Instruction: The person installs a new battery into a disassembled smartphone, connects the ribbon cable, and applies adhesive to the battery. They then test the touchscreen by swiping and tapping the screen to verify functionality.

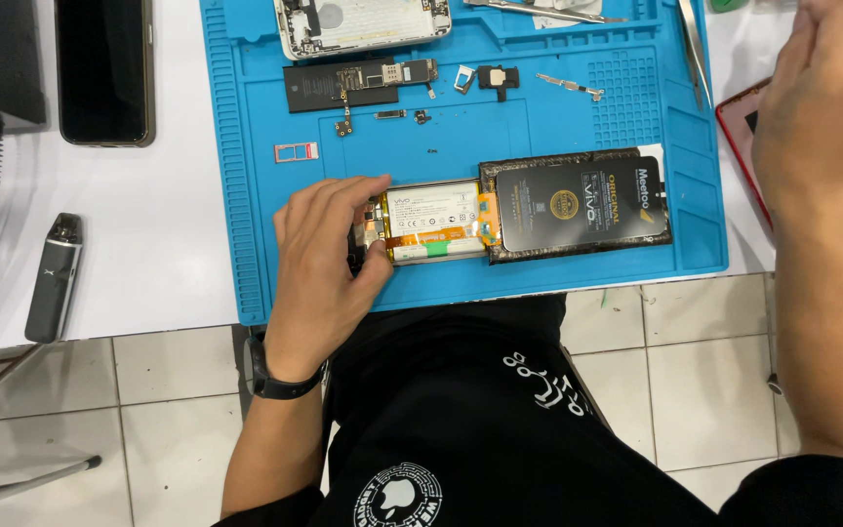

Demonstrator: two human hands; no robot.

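Observation:
An opened phone (436, 222) lies on the blue work mat (558, 117), its battery and orange flex cables showing. A black battery pack (578, 203) rests over its right half. My left hand (322, 262) grips the phone's left end, thumb and fingers on its edge. My right hand (824, 102) is raised at the far right, above the mat's edge, fingers loosely bent; whether it holds anything is hidden from view.
On the mat's back half lie a stripped silver phone frame (363, 24), a black circuit board (358, 83), small parts, a pink card tray (297, 151) and tweezers (695, 44). A black phone (104, 68) and a grey pen-like device (54, 278) lie on the white table. A red phone (742, 137) is at right.

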